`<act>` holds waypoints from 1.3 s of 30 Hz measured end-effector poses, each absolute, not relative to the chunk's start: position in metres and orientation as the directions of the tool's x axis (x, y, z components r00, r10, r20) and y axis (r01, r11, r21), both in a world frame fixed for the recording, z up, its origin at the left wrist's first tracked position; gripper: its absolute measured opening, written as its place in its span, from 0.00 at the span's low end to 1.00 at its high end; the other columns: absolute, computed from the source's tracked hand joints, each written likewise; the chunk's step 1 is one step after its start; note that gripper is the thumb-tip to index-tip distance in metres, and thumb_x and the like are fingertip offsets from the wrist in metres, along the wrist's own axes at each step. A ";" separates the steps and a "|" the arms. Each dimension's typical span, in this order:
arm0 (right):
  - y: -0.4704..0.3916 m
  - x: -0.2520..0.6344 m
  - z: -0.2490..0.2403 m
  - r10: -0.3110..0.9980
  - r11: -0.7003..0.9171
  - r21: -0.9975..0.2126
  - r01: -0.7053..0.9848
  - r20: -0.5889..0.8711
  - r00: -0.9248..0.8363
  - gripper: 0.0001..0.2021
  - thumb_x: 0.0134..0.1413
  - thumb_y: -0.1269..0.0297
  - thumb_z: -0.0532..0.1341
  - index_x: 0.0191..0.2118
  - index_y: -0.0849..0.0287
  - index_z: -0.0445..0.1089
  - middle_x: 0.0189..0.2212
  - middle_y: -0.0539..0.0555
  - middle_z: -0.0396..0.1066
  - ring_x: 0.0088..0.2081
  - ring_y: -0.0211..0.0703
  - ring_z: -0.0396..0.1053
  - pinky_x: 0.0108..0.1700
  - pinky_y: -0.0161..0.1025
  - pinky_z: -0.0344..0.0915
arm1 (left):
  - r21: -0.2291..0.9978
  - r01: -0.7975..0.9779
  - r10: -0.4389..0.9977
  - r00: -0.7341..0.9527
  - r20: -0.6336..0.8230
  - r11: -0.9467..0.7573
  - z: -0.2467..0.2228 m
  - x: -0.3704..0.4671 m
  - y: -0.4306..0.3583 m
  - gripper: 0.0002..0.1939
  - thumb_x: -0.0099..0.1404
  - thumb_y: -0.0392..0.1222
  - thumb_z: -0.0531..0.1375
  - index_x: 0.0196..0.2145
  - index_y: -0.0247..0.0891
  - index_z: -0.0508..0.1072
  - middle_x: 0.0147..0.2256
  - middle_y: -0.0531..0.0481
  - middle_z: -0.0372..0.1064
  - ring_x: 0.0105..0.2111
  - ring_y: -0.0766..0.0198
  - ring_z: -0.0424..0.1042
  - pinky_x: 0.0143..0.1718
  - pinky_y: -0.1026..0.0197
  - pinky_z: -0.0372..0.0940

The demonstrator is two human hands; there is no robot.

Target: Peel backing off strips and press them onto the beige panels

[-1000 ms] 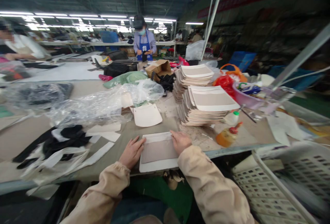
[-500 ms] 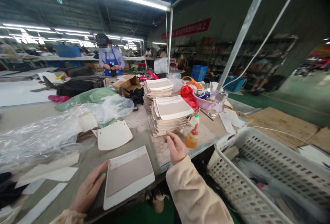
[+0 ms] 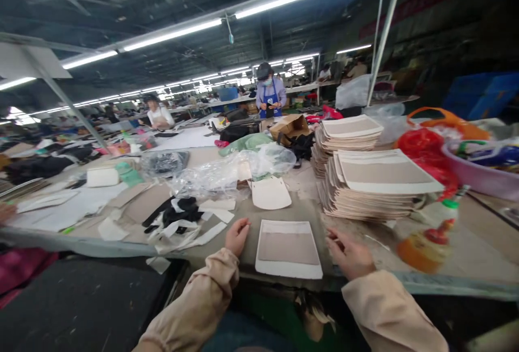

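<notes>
A flat white panel with a taupe rectangle (image 3: 288, 247) lies at the table's front edge, between my two hands. Just off its left edge is my left hand (image 3: 237, 237), fingers drawn together; whether anything small is in them is hidden. My right hand (image 3: 352, 254) is beside the panel's right edge, fingers loosely bent and a little apart, with nothing visible in them. Beyond the right hand stand two stacks of similar panels, a near stack (image 3: 381, 171) and a far stack (image 3: 351, 127). A plain cream piece (image 3: 271, 193) lies behind the single panel.
At the right are a bottle of amber liquid with a red cap (image 3: 425, 246), a green-capped bottle (image 3: 449, 208) and a lilac basin (image 3: 482, 171). Clear plastic sheeting (image 3: 211, 176) and black scraps (image 3: 180, 214) lie left. A co-worker in a blue apron (image 3: 271, 95) stands across the table.
The view has swung left. My right hand has come away from the stack to the panel's right side. My left hand has drawn off the panel's left edge, its fingers now closed.
</notes>
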State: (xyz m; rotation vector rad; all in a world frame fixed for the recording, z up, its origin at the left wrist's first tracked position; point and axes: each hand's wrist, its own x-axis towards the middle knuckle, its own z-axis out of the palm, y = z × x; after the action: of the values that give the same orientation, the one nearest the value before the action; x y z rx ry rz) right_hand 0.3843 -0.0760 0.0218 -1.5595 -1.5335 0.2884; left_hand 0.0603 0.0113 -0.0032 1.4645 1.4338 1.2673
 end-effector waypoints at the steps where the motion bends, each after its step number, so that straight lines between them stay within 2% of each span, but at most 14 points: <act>1: -0.076 0.384 0.019 0.892 0.173 -0.718 0.674 0.404 0.201 0.17 0.51 0.55 0.53 0.43 0.55 0.72 0.33 0.56 0.73 0.31 0.48 0.71 0.36 0.44 0.69 | 0.951 0.284 0.979 -0.119 0.164 -0.125 -0.004 0.060 0.009 0.18 0.55 0.50 0.59 0.39 0.34 0.71 0.37 0.41 0.75 0.40 0.57 0.73 0.47 0.53 0.65; 6: -0.076 0.384 0.009 0.896 0.155 -0.712 0.685 0.393 0.206 0.18 0.52 0.51 0.53 0.43 0.55 0.71 0.35 0.55 0.73 0.31 0.46 0.72 0.34 0.42 0.70 | 0.922 0.362 0.974 -0.124 0.192 -0.136 -0.004 0.055 -0.003 0.13 0.58 0.44 0.56 0.36 0.34 0.73 0.35 0.44 0.76 0.36 0.60 0.74 0.41 0.58 0.68; 11: -0.072 0.382 0.011 0.886 0.219 -0.608 0.763 0.451 0.105 0.19 0.57 0.50 0.51 0.45 0.56 0.70 0.39 0.56 0.73 0.35 0.47 0.72 0.37 0.41 0.70 | 0.829 0.544 0.968 -0.112 0.226 -0.130 0.014 0.022 0.011 0.11 0.58 0.40 0.56 0.35 0.36 0.76 0.33 0.49 0.75 0.34 0.63 0.73 0.40 0.61 0.68; 14: -0.069 0.374 0.018 0.873 0.262 -0.546 0.796 0.486 0.046 0.19 0.59 0.51 0.49 0.44 0.56 0.70 0.40 0.56 0.73 0.38 0.48 0.72 0.39 0.40 0.69 | 0.738 0.664 0.970 -0.077 0.231 -0.123 0.029 0.002 0.030 0.10 0.58 0.39 0.56 0.35 0.37 0.76 0.33 0.49 0.75 0.34 0.63 0.72 0.39 0.61 0.67; 17: -0.065 0.365 0.022 0.879 0.288 -0.545 0.787 0.478 0.010 0.18 0.61 0.52 0.49 0.43 0.55 0.71 0.41 0.54 0.73 0.42 0.48 0.71 0.42 0.40 0.68 | 0.624 0.762 0.973 0.035 0.228 -0.173 0.042 -0.001 0.047 0.10 0.59 0.39 0.56 0.36 0.38 0.76 0.35 0.48 0.75 0.36 0.62 0.72 0.40 0.62 0.66; 20: -0.059 0.357 0.017 0.904 0.271 -0.595 0.757 0.427 0.012 0.18 0.61 0.50 0.49 0.44 0.54 0.70 0.41 0.52 0.74 0.36 0.44 0.73 0.40 0.38 0.69 | 0.505 0.832 0.969 0.150 0.194 -0.230 0.047 0.008 0.059 0.09 0.60 0.41 0.57 0.36 0.39 0.76 0.37 0.49 0.74 0.38 0.63 0.71 0.44 0.62 0.64; 22: -0.054 0.354 0.010 0.915 0.265 -0.605 0.751 0.404 0.003 0.18 0.61 0.49 0.50 0.46 0.53 0.70 0.41 0.51 0.74 0.33 0.43 0.74 0.39 0.38 0.69 | 0.429 0.875 0.972 0.169 0.162 -0.224 0.047 0.011 0.067 0.10 0.60 0.41 0.57 0.38 0.40 0.76 0.39 0.49 0.74 0.41 0.62 0.70 0.47 0.62 0.62; 25: -0.045 0.350 0.000 0.911 0.308 -0.576 0.757 0.407 -0.061 0.19 0.61 0.49 0.49 0.47 0.53 0.69 0.42 0.51 0.74 0.37 0.45 0.74 0.41 0.39 0.70 | 0.320 0.940 0.989 0.083 0.124 -0.119 0.042 0.000 0.082 0.14 0.61 0.42 0.56 0.43 0.37 0.74 0.45 0.43 0.70 0.48 0.56 0.67 0.52 0.57 0.58; 28: -0.039 0.347 -0.005 0.899 0.361 -0.530 0.767 0.418 -0.134 0.18 0.62 0.51 0.49 0.47 0.54 0.69 0.42 0.52 0.73 0.40 0.46 0.73 0.41 0.39 0.70 | 0.220 0.974 0.994 -0.065 0.091 0.044 0.035 -0.023 0.095 0.21 0.61 0.46 0.55 0.48 0.30 0.70 0.52 0.34 0.63 0.55 0.44 0.58 0.55 0.46 0.54; 30: -0.035 0.345 -0.006 0.887 0.389 -0.495 0.777 0.431 -0.169 0.18 0.62 0.52 0.49 0.47 0.54 0.69 0.42 0.52 0.74 0.41 0.46 0.73 0.40 0.38 0.71 | 0.170 0.979 0.991 -0.119 0.054 0.108 0.028 -0.038 0.101 0.26 0.60 0.50 0.56 0.51 0.29 0.67 0.55 0.32 0.58 0.57 0.39 0.53 0.54 0.41 0.52; 34: -0.029 0.340 -0.005 0.867 0.423 -0.441 0.792 0.451 -0.211 0.17 0.63 0.54 0.48 0.46 0.55 0.69 0.41 0.52 0.74 0.41 0.46 0.73 0.40 0.38 0.71 | 0.122 0.984 0.991 -0.132 -0.008 0.132 0.015 -0.052 0.105 0.27 0.62 0.52 0.53 0.56 0.36 0.63 0.61 0.40 0.51 0.60 0.42 0.48 0.55 0.39 0.50; 39: -0.026 0.337 -0.005 0.860 0.458 -0.442 0.771 0.439 -0.260 0.16 0.63 0.57 0.49 0.47 0.57 0.69 0.41 0.53 0.74 0.41 0.46 0.73 0.41 0.40 0.71 | 0.128 0.982 0.989 -0.145 0.021 0.141 0.004 -0.054 0.104 0.24 0.66 0.50 0.48 0.56 0.37 0.63 0.62 0.42 0.51 0.61 0.44 0.47 0.56 0.41 0.51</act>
State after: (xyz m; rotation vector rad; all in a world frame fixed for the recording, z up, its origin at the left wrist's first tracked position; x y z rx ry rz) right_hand 0.3372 -0.0257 -0.0055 -1.3541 -2.0752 0.1812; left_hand -0.0539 0.1043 0.0042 2.0084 2.3206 0.1706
